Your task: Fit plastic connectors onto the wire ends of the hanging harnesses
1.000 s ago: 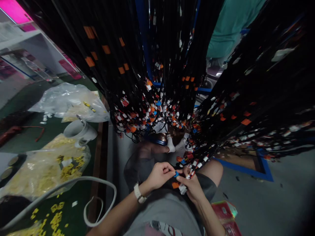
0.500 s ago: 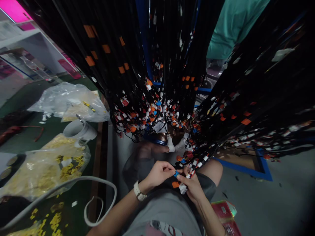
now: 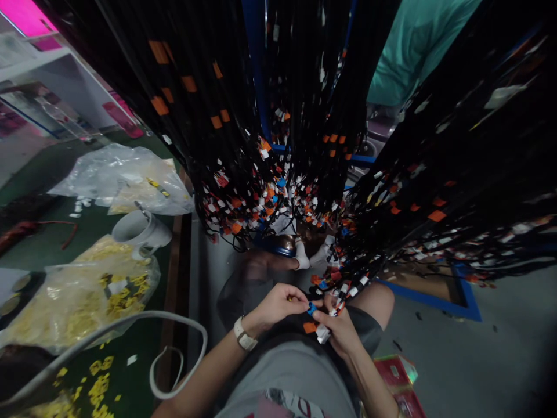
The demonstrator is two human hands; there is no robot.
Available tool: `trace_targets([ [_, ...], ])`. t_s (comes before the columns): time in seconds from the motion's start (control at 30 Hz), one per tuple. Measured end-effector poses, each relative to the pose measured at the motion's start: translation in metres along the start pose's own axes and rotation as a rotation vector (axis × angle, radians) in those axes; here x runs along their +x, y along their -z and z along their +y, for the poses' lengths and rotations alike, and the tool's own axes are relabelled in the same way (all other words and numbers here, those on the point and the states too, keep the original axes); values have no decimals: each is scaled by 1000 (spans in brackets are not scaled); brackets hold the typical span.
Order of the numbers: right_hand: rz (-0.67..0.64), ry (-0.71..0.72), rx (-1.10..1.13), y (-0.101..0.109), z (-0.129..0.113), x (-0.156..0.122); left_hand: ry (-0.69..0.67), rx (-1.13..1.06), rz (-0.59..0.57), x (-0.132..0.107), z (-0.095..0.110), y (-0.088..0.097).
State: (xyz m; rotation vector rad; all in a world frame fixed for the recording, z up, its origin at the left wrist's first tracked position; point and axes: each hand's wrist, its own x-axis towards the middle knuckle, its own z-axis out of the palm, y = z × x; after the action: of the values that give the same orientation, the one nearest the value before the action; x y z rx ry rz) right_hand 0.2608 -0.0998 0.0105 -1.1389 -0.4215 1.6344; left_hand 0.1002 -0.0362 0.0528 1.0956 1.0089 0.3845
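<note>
Above my lap, my left hand (image 3: 281, 304) is closed, thumb and forefinger pinched at the left side of a small blue connector (image 3: 311, 308). A bit of yellow shows between its curled fingers. My right hand (image 3: 342, 332) is closed around the wire ends of a cable harness, with its thumb against the same blue connector. White connectors (image 3: 322, 334) and an orange tag (image 3: 310, 327) hang out below the right thumb. Exactly how the fingertips meet the blue connector is too small to make out.
Black cable bundles (image 3: 217, 116) with many coloured connectors hang ahead. On the green table (image 3: 26, 232) at left are plastic bags (image 3: 117, 174), a white mug (image 3: 141, 229), loose yellow pieces (image 3: 99, 389) and a white cable (image 3: 143, 316). A person in a green top (image 3: 413, 52) is beyond.
My left hand and wrist have shifted slightly, and a bit of yellow now shows between its fingers. Both hands stay at the blue connector. The view has moved a little.
</note>
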Motion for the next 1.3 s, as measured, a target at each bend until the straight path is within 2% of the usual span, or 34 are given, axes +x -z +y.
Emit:
trace_targets([
  [0.2, -19, -4, 13, 0, 0, 0, 5, 0, 59, 0, 2, -1],
  [0.9, 15, -3, -34, 1, -2, -2, -149, 340, 30, -1, 5, 1],
  [1.3, 31, -5, -9, -1, -3, -2, -146, 330, 25, -1, 3, 0],
])
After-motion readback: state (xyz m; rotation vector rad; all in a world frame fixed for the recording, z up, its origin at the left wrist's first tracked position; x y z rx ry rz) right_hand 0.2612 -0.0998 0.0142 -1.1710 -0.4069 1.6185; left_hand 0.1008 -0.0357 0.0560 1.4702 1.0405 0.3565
